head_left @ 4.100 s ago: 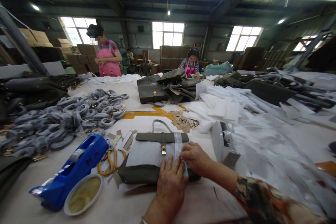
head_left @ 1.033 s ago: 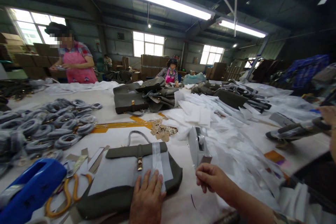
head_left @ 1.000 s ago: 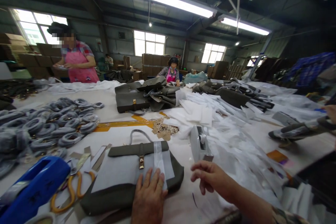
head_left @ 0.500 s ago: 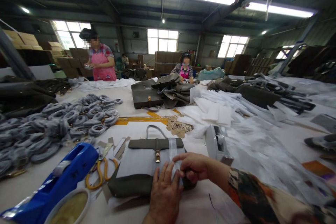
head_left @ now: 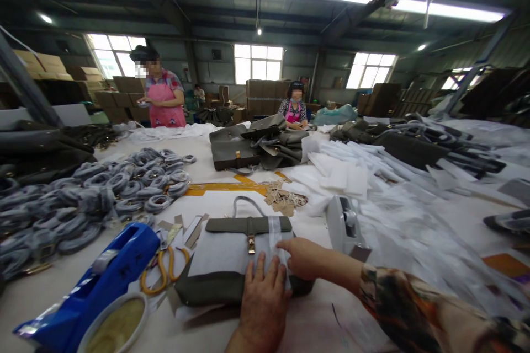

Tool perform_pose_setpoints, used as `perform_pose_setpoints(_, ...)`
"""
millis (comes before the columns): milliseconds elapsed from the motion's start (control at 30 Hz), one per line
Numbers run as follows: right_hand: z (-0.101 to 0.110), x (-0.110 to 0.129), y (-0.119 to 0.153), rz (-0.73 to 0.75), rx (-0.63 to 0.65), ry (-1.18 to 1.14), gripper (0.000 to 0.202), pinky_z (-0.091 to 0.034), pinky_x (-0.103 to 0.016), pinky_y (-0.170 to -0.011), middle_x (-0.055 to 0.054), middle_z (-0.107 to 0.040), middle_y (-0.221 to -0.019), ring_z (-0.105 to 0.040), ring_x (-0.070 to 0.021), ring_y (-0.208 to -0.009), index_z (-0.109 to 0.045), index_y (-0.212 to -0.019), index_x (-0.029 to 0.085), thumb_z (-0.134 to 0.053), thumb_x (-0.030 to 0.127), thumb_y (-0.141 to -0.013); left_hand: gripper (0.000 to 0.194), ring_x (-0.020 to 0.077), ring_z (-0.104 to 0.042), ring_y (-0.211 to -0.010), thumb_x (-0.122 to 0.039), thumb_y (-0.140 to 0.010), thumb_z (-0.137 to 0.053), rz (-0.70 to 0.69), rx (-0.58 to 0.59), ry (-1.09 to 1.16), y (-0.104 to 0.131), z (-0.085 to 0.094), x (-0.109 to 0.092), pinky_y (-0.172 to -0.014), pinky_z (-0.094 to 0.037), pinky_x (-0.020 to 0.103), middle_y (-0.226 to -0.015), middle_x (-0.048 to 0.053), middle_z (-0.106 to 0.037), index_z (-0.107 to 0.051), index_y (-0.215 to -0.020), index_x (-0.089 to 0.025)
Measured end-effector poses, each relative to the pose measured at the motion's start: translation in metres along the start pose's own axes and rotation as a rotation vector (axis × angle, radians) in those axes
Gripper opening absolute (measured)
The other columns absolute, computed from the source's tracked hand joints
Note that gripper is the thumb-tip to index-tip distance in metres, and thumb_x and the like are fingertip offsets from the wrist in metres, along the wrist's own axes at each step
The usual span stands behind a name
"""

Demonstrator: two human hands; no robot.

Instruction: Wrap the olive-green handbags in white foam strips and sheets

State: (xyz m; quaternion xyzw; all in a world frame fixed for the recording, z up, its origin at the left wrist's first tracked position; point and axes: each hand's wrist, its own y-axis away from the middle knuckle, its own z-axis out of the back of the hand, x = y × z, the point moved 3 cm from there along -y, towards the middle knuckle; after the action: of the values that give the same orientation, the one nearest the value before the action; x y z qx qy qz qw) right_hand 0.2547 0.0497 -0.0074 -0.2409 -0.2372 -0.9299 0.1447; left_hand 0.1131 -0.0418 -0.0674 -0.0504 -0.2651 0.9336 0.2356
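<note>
A dark olive handbag [head_left: 215, 288] with a gold clasp [head_left: 251, 244] lies in front of me, its handle pointing away. A thin white sheet [head_left: 221, 253] covers part of its front under the flap. Down the right side runs a strip of clear tape [head_left: 274, 230], crossing flap and sheet. My left hand [head_left: 265, 298] rests flat on the lower front, fingers spread and holding nothing. My right hand [head_left: 306, 256] presses its stretched index finger on the tape; its other fingers are curled, with nothing visible in them.
On the left are a blue tape dispenser [head_left: 97, 287], yellow-handled scissors [head_left: 155, 281], a round tub [head_left: 118, 322] and many wrapped coiled straps [head_left: 134, 182]. A grey tape dispenser [head_left: 343, 223] stands right, beside white sheets [head_left: 343, 176]. More bags [head_left: 236, 149] and two people are beyond.
My right index finger has straightened and lies along the tape, with the hand shifted slightly right. My left hand stays flat on the bag. The view has shifted slightly.
</note>
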Motion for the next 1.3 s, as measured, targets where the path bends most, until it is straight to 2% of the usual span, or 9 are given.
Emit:
perform_pose_setpoints(100, 0.014, 0.0, 0.004, -0.007, -0.168, 0.157, 0.072, -0.047, -0.05, -0.097, -0.021, -0.069, -0.117, -0.065, -0.0369, -0.113, -0.039, -0.153, 0.017, -0.054, 0.007, -0.083, 0.038, 0.0379, -0.053, -0.132, -0.032, -0.094, -0.058, 0.002, -0.001, -0.001, -0.001, 0.002, 0.0, -0.099, -0.053, 0.062, -0.141, 0.001, -0.062, -0.061, -0.13, -0.025)
perform_pose_setpoints(233, 0.021, 0.0, 0.007, 0.162, -0.355, 0.266, 0.056, -0.04, -0.045, -0.108, -0.02, -0.06, -0.135, -0.056, -0.0326, -0.125, -0.048, -0.147, 0.014, -0.056, 0.027, -0.093, 0.04, 0.0376, -0.052, -0.133, -0.032, -0.094, -0.057, -0.008, -0.004, 0.003, 0.0, 0.002, 0.001, -0.1, -0.053, 0.062, -0.143, 0.001, -0.06, -0.06, -0.133, -0.025)
perform_pose_setpoints(400, 0.005, -0.006, -0.015, 0.133, -0.399, 0.332, 0.09, -0.025, -0.058, -0.117, -0.018, -0.033, -0.161, -0.028, -0.0407, -0.147, -0.039, -0.155, 0.018, -0.076, 0.048, -0.078, 0.039, 0.0376, -0.052, -0.133, -0.033, -0.094, -0.058, 0.0, 0.002, -0.006, 0.001, 0.001, 0.0, -0.1, -0.053, 0.062, -0.143, 0.001, -0.06, -0.06, -0.132, -0.026)
perform_pose_setpoints(500, 0.004, -0.011, -0.038, 0.023, -0.452, 0.343, 0.095, -0.02, -0.062, -0.118, -0.018, -0.025, -0.165, -0.016, -0.0418, -0.152, -0.038, -0.156, 0.017, -0.079, 0.05, -0.076, 0.038, 0.0364, -0.052, -0.133, -0.034, -0.094, -0.058, -0.004, -0.006, -0.01, 0.002, 0.001, 0.0, -0.1, -0.053, 0.06, -0.142, 0.001, -0.061, -0.06, -0.131, -0.027)
perform_pose_setpoints(667, 0.021, -0.014, -0.045, 0.025, -0.59, 0.34, 0.084, -0.024, -0.058, -0.118, -0.019, -0.032, -0.162, -0.024, -0.039, -0.15, -0.043, -0.152, 0.014, -0.078, 0.038, -0.08, 0.037, 0.0361, -0.053, -0.132, -0.033, -0.094, -0.057, -0.009, -0.026, -0.027, 0.001, 0.002, 0.001, -0.099, -0.052, 0.058, -0.141, 0.0, -0.062, -0.061, -0.13, -0.027)
perform_pose_setpoints(833, 0.062, -0.047, 0.004, 0.154, -0.781, 0.201, 0.059, -0.031, -0.044, -0.117, -0.017, -0.047, -0.152, -0.04, -0.0302, -0.141, -0.054, -0.142, 0.013, -0.064, 0.034, -0.088, 0.035, 0.0353, -0.054, -0.13, -0.034, -0.093, -0.057, -0.031, -0.084, -0.044, 0.001, 0.001, 0.002, -0.1, -0.048, 0.056, -0.139, -0.001, -0.063, -0.063, -0.127, -0.027)
perform_pose_setpoints(967, 0.094, -0.114, 0.046, -0.189, -0.732, -0.053, 0.028, -0.04, -0.039, -0.104, -0.015, -0.067, -0.121, -0.055, -0.0301, -0.12, -0.073, -0.103, 0.015, -0.059, 0.034, -0.087, 0.039, 0.0343, -0.052, -0.131, -0.03, -0.09, -0.059, -0.083, -0.113, -0.108, 0.003, -0.002, 0.004, -0.101, -0.043, 0.053, -0.14, -0.001, -0.062, -0.062, -0.129, -0.028)
perform_pose_setpoints(1100, 0.086, -0.159, 0.074, -0.441, -0.637, -0.273, 0.035, -0.041, -0.031, -0.061, -0.006, -0.057, -0.059, -0.056, -0.0218, -0.065, -0.059, -0.057, 0.018, -0.06, 0.039, -0.085, 0.041, 0.0347, -0.052, -0.131, -0.029, -0.089, -0.058, -0.138, -0.146, -0.177, 0.003, -0.004, 0.008, -0.101, -0.042, 0.051, -0.141, 0.0, -0.062, -0.063, -0.13, -0.028)
perform_pose_setpoints(1300, 0.059, -0.17, 0.083, -0.57, -0.578, -0.677, 0.025, -0.025, -0.023, -0.044, 0.004, -0.04, -0.052, -0.035, -0.0109, -0.045, -0.049, -0.061, 0.02, -0.056, 0.033, -0.082, 0.039, 0.0334, -0.053, -0.13, -0.025, -0.089, -0.055, -0.149, -0.165, -0.188, 0.003, -0.007, 0.007, -0.1, -0.044, 0.051, -0.139, -0.001, -0.063, -0.065, -0.127, -0.03)
